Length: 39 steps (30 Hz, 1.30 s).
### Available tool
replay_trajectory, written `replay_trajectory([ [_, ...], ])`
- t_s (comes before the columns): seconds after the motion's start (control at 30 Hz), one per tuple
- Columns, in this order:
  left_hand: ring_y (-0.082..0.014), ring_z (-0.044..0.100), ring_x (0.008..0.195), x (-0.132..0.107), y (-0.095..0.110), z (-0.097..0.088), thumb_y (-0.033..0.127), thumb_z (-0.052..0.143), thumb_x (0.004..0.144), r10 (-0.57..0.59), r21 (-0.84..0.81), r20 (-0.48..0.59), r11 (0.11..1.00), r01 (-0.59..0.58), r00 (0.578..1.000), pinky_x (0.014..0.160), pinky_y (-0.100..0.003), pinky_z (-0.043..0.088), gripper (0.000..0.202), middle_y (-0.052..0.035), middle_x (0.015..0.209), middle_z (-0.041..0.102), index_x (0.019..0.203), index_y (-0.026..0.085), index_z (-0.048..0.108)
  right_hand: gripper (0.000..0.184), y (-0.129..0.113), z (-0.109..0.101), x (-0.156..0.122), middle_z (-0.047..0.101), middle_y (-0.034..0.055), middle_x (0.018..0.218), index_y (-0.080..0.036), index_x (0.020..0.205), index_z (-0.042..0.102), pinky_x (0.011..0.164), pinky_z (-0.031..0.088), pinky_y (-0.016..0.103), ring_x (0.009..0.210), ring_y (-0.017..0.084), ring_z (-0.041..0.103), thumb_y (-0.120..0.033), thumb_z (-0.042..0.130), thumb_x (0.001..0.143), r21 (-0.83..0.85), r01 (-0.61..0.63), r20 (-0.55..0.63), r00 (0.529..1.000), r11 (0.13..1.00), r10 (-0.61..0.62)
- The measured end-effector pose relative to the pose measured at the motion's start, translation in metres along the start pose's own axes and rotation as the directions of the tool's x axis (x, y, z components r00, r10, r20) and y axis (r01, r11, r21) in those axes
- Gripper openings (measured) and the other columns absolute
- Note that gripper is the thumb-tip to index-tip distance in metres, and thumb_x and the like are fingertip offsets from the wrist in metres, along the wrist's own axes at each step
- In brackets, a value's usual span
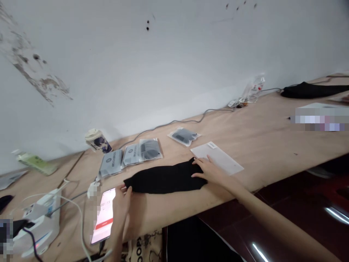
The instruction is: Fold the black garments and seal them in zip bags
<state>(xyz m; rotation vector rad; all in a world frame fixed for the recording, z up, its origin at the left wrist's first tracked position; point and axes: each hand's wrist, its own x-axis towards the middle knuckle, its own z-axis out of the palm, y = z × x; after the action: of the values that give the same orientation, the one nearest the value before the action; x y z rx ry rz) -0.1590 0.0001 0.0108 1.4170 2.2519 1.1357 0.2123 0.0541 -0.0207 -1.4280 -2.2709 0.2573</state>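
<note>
My right hand (208, 171) lies open on the black cloth (165, 180), fingers spread and pressing down flat on its right end. Nothing is pinched there, and my fingertips (200, 161) reach just to the edge of a white sheet (216, 157), a smooth, thin, matte rectangle. My left hand (121, 207) is at the cloth's other end, fingers curled against its edge. They're together, but I can't tell whether they're pinching the fabric or only touching it.

The cloth lies flat on the plywood table (256, 133) between my hands, a long, soft, dark strip, folded or bunched along its length. A lit phone (104, 216) sits right beside my left hand, its screen partly blurred.

Beyond the cloth are three grey packs (131, 154) in a row, their plastic sleeves slightly glossy, and a clear bag (184, 136) holding something dark. Farther off are a paper cup (97, 141), a cable (174, 122), a plastic bottle (255, 89) and another black cloth (313, 90) — that one lies well to the right.
</note>
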Motion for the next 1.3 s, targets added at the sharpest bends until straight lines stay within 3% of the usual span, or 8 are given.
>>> replay_trajectory([
  [0.2, -0.0321, 0.048, 0.118, 0.007, 0.025, 0.017, 0.035, 0.045, 0.089, 0.405, 0.436, 0.098, 0.804, -0.405, 0.909, 0.093, -0.048, 0.043, 0.039, -0.0193, 0.123, 0.051, 0.12, 0.015, 0.056, 0.024, 0.003, 0.008, 0.026, 0.06, 0.0092, 0.12, -0.023, 0.095, 0.066, 0.102, 0.028, 0.056, 0.112, 0.029, 0.054, -0.041, 0.055, 0.085, 0.017, -0.071, -0.003, 0.997, 0.997, 0.071],
  [0.37, -0.0284, 0.053, 0.113, 0.037, 0.042, 0.034, 0.024, 0.058, 0.08, 0.316, 0.439, 0.286, 0.796, -0.417, 0.905, 0.095, -0.046, 0.043, 0.016, -0.0104, 0.118, 0.06, 0.093, 0.02, 0.067, 0.008, -0.009, -0.014, 0.038, 0.064, 0.0076, 0.11, -0.02, 0.075, 0.063, 0.1, 0.034, 0.047, 0.109, 0.026, 0.056, -0.027, 0.062, 0.08, 0.16, -0.069, -0.086, 0.993, 0.985, 0.084],
  [0.53, -0.0243, 0.061, 0.1, 0.026, 0.042, -0.009, 0.03, 0.054, 0.079, 0.493, 0.157, 0.261, 0.827, -0.54, 0.83, 0.09, -0.039, 0.046, 0.012, -0.008, 0.101, 0.067, 0.083, 0.021, 0.06, 0.013, -0.04, -0.072, 0.013, 0.067, 0.0065, 0.104, -0.021, 0.082, 0.06, 0.09, 0.045, 0.036, 0.102, 0.022, 0.061, -0.034, 0.059, 0.082, 0.423, 0.1, -0.041, 0.995, 0.901, -0.091],
  [0.67, -0.024, 0.062, 0.102, -0.02, 0.025, -0.058, 0.037, 0.052, 0.08, 0.522, 0.051, 0.392, 0.81, -0.585, 0.758, 0.088, -0.038, 0.047, 0.014, -0.0056, 0.104, 0.068, 0.08, 0.024, 0.058, 0.019, -0.065, -0.105, -0.036, 0.068, 0.0044, 0.101, -0.022, 0.085, 0.061, 0.086, 0.047, 0.035, 0.098, 0.022, 0.062, -0.04, 0.057, 0.083, 0.51, 0.016, 0.17, 0.978, 0.86, -0.119],
  [0.8, -0.0233, 0.065, 0.095, -0.062, -0.001, -0.077, 0.029, 0.052, 0.078, 0.412, 0.194, 0.516, 0.798, -0.571, 0.751, 0.096, -0.047, 0.04, 0.007, -0.0016, 0.097, 0.07, 0.079, 0.026, 0.058, 0.016, -0.066, -0.088, -0.079, 0.069, 0.0037, 0.099, -0.023, 0.086, 0.061, 0.081, 0.049, 0.034, 0.093, 0.021, 0.063, -0.038, 0.055, 0.085, 0.466, -0.058, 0.307, 0.947, 0.883, -0.1],
  [1.0, -0.0243, 0.063, 0.1, -0.078, -0.002, -0.068, 0.015, 0.05, 0.07, 0.378, 0.328, 0.535, 0.731, -0.598, 0.756, 0.1, -0.052, 0.036, 0.033, -0.0034, 0.103, 0.068, 0.097, 0.027, 0.063, 0.024, -0.058, -0.059, -0.105, 0.068, 0.0056, 0.106, -0.021, 0.084, 0.063, 0.089, 0.047, 0.037, 0.103, 0.023, 0.06, -0.044, 0.065, 0.078, 0.49, -0.05, 0.258, 0.962, 0.87, -0.09],
  [1.17, -0.0201, 0.061, 0.102, -0.067, 0.035, -0.043, 0.033, 0.044, 0.085, 0.493, 0.105, 0.422, 0.807, -0.581, 0.761, 0.092, -0.035, 0.047, 0.026, -0.005, 0.108, 0.065, 0.099, 0.025, 0.065, 0.032, -0.055, -0.057, -0.074, 0.067, 0.0066, 0.111, -0.022, 0.098, 0.063, 0.094, 0.046, 0.037, 0.107, 0.022, 0.06, -0.05, 0.053, 0.086, 0.523, -0.086, 0.127, 0.992, 0.848, 0.023],
  [1.3, -0.0217, 0.048, 0.124, -0.059, 0.061, 0.002, 0.041, 0.037, 0.092, 0.512, 0.126, 0.44, 0.778, -0.616, 0.737, 0.104, -0.041, 0.037, 0.037, -0.0061, 0.134, 0.053, 0.116, 0.026, 0.062, 0.044, -0.05, -0.025, -0.021, 0.051, 0.0118, 0.135, -0.02, 0.118, 0.06, 0.105, 0.035, 0.043, 0.125, 0.024, 0.047, -0.05, 0.043, 0.091, 0.264, -0.006, -0.005, 1.0, 0.965, 0.008],
])
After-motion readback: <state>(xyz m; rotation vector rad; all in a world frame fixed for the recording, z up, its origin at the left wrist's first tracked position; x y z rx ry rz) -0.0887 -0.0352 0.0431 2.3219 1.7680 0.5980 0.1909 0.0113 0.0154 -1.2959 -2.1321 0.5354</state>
